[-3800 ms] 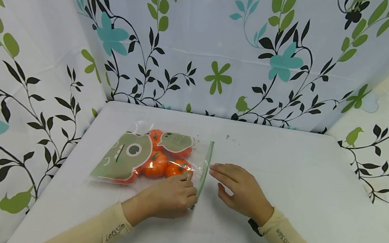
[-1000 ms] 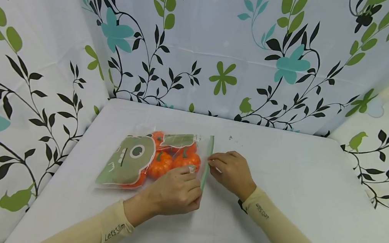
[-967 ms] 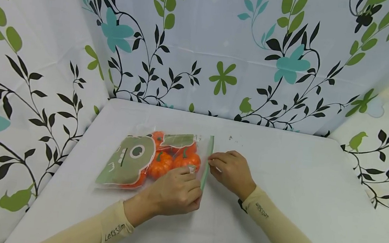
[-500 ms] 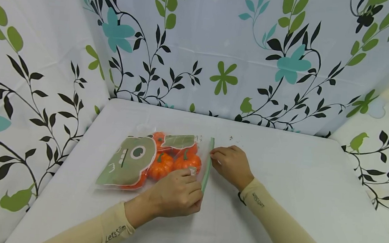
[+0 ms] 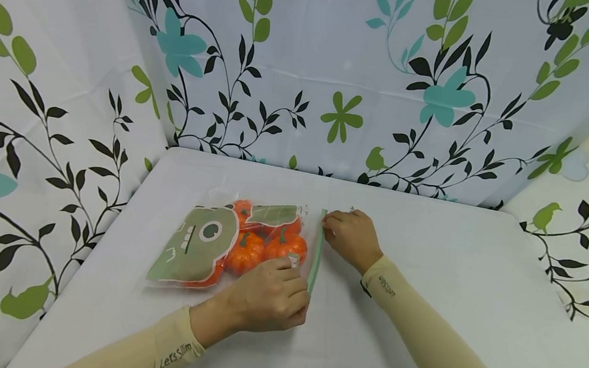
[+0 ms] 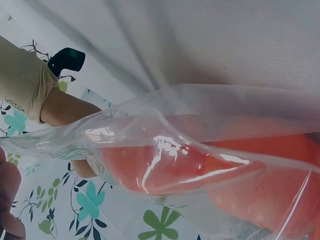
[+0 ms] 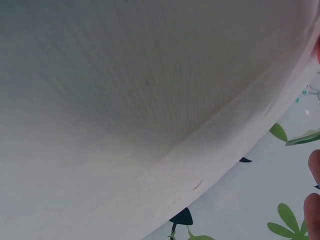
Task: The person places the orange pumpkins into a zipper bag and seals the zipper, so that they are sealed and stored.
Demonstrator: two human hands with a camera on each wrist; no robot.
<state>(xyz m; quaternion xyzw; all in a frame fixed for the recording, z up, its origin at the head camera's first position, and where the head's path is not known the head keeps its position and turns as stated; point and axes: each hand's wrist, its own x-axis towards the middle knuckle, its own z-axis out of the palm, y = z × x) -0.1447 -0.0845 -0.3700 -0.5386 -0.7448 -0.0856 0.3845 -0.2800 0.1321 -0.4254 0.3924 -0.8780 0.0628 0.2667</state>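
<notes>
A clear zip bag (image 5: 191, 251) with a green cartoon print lies on the white table, holding several small orange pumpkins (image 5: 244, 253). A green zip strip (image 5: 315, 267) runs along its right edge. With curled fingers, my left hand (image 5: 270, 297) grips the near end of that edge. At the strip's far end, my right hand (image 5: 355, 239) pinches it between thumb and fingers. In the left wrist view the clear plastic (image 6: 200, 107) spans the picture, and left-hand fingertips (image 6: 9, 182) show at the left edge. Only right-hand fingertips (image 7: 313, 215) appear in the right wrist view.
White cloth covers the table (image 5: 449, 279). A curtain (image 5: 305, 62) printed with leaves and flowers hangs behind and along both sides. Small dark marks (image 7: 198, 185) lie on the cloth near its far edge.
My right hand, earlier apart from the bag with straighter fingers, has come to the green strip and slid along it toward the far end. The left hand stays at the near end.
</notes>
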